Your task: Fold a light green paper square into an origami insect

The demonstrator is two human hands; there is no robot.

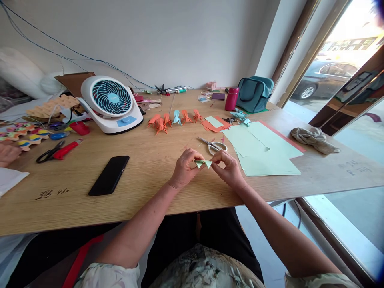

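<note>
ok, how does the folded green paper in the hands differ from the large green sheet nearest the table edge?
Size: folded green paper is much smaller than large green sheet.
Shape: folded green paper has two pointed flaps; large green sheet is flat.
Pose: left hand and right hand hold folded green paper; large green sheet lies on table.
Shared: pale green.

Left grip (184,168) has room leftward; scissors (211,143) block ahead.

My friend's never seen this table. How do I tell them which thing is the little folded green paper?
Find the long wooden table, then look near its front edge. Pinched between the left hand and the right hand is a small green paper. Unlike the big flat green sheets to its right, it's folded, with two pointed corners.
</note>
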